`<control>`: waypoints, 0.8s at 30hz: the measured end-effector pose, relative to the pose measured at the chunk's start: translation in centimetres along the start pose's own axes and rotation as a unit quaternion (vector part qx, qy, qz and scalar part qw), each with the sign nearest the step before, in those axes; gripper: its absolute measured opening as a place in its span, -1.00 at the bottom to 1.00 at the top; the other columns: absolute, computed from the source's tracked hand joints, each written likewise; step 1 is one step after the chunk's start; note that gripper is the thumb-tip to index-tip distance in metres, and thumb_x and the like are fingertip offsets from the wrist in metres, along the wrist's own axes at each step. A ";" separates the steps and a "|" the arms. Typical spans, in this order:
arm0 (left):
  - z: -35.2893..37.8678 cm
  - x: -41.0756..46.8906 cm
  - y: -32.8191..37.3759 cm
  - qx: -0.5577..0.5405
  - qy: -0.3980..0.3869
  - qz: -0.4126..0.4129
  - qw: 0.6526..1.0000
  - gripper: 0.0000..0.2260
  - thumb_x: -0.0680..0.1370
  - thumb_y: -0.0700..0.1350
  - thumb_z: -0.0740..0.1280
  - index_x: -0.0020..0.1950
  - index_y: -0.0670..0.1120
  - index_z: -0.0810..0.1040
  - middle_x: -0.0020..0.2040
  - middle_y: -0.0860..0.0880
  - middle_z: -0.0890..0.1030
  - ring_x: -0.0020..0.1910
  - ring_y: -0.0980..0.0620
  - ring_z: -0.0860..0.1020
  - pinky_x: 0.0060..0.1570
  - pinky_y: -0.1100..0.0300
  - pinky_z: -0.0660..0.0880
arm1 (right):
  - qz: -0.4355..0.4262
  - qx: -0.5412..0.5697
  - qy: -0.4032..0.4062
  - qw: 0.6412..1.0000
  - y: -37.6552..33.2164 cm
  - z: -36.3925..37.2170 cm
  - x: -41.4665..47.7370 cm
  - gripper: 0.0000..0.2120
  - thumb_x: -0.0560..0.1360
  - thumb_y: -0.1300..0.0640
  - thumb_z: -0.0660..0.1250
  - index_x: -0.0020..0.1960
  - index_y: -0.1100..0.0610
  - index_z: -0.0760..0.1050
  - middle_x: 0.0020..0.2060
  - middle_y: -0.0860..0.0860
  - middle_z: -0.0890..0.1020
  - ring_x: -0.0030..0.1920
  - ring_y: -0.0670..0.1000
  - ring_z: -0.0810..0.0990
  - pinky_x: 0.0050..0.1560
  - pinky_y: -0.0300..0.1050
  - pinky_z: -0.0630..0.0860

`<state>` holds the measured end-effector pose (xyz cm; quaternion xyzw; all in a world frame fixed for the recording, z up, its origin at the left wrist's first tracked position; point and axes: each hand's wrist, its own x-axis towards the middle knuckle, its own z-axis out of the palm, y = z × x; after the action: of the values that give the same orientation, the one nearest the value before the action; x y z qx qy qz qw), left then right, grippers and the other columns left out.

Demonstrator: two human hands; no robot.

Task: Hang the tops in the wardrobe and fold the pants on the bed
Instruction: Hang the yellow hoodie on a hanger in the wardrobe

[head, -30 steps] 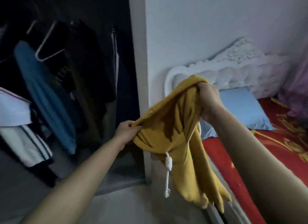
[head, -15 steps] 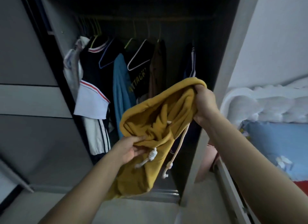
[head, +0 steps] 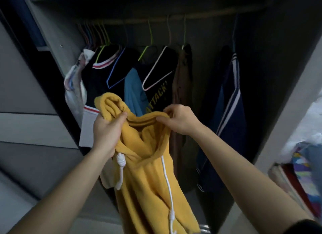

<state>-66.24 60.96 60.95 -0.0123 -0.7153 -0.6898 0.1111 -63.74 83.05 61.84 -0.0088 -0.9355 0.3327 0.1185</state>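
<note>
You hold the yellow hoodie (head: 148, 174) up in both hands, in front of the open wardrobe (head: 296, 87) and below its rail (head: 156, 20). Your left hand (head: 106, 131) grips a bunched fold of the cloth, fingers curled round it and thumb pressed on top. Your right hand (head: 181, 119) pinches the ribbed edge between thumb and curled fingers. Two white cords (head: 167, 181) hang down the front. Behind the hoodie a black top (head: 160, 87), a blue top (head: 134, 94) and a navy jacket (head: 230, 98) hang on hangers.
</note>
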 end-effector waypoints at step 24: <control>-5.8 20.0 -3.6 -0.067 -0.259 -0.024 0.963 -0.85 0.59 0.05 0.33 0.09 0.05 0.60 0.01 -0.03 0.67 0.03 -0.03 0.64 0.12 -0.03 0.57 | 0.198 0.032 0.391 0.898 -10.5 3.7 19.7 -0.69 0.68 0.08 0.03 0.26 0.22 0.40 0.09 0.13 0.60 0.00 0.13 0.57 -0.11 -0.09 0.38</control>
<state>-85.56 52.30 61.06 -0.1807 -0.6723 -0.7116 -0.0950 -83.11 74.51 69.87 -0.3195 -0.7815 0.3489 0.4067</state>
